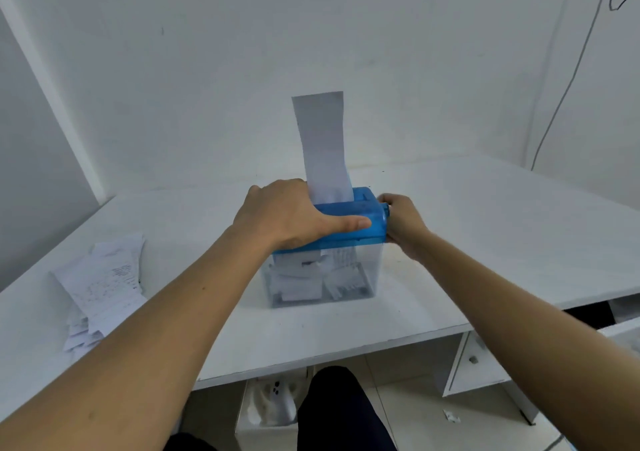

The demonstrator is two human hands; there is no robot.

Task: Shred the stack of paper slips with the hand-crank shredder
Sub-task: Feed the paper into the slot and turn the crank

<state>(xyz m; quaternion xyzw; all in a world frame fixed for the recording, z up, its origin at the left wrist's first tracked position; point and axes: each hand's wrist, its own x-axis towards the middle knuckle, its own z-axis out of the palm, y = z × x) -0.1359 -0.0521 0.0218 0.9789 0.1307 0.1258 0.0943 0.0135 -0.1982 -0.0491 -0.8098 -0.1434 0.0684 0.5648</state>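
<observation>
White walls close round the white desk (450,242), and the hand-crank shredder (375,223) stands near the middle of it, a little back from the front edge, with its blue head running left to right. Your left hand (280,215) clamps the left part of that head, thumb laid along the front face and fingers gone over the top. Your right hand (403,222) is at the head's right end, fingers curled round the crank (385,208). One paper slip (323,145) stands upright in the slot, just behind your left knuckles, so the turn belongs to your right hand. The clear bin (346,277) below holds shreds. The stack of paper slips (104,281) lies well apart towards the desk's left front edge, nearer your left hand.
</observation>
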